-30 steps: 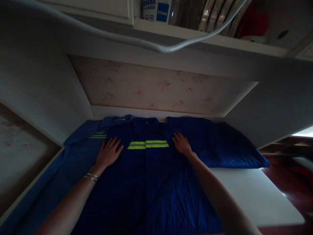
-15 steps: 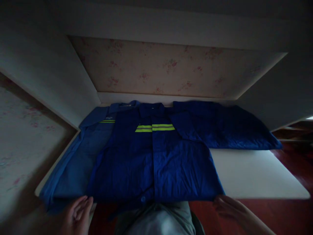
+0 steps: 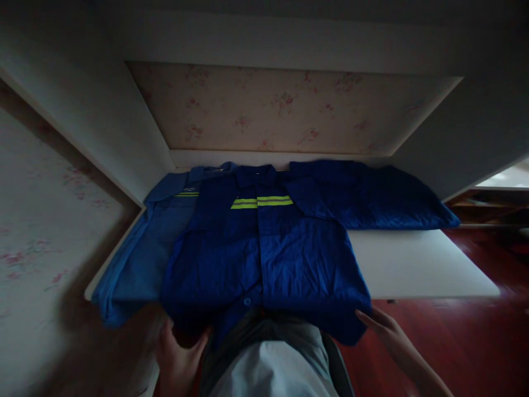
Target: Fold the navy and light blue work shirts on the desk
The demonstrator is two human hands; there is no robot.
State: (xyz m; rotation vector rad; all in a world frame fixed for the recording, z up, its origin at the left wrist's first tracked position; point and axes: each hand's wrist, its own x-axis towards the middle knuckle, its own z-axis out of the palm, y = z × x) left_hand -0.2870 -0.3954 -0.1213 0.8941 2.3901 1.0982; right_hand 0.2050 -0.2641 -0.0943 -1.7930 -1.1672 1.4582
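A dark blue work jacket lies front side up on the white board, with yellow-green reflective stripes across its chest. Its lower hem hangs over the near edge, above my lap. At the hem's left part is my left hand, thumb and fingers apart in a curve; part of its fingers is hidden in shadow near the cloth. My right hand has the jacket's right edge near the bottom corner between thumb and fingers, and the corner droops below it.
A lighter blue jacket lies to the left, partly under the dark one. Another dark blue garment lies at the back right. The white board shows at right. Cabinet walls and a floral panel enclose the back; reddish floor lies below.
My left hand has moved right, in under the jacket's hem, and its fingers have spread. The hem's corners now droop lower. The camera view has shifted slightly.
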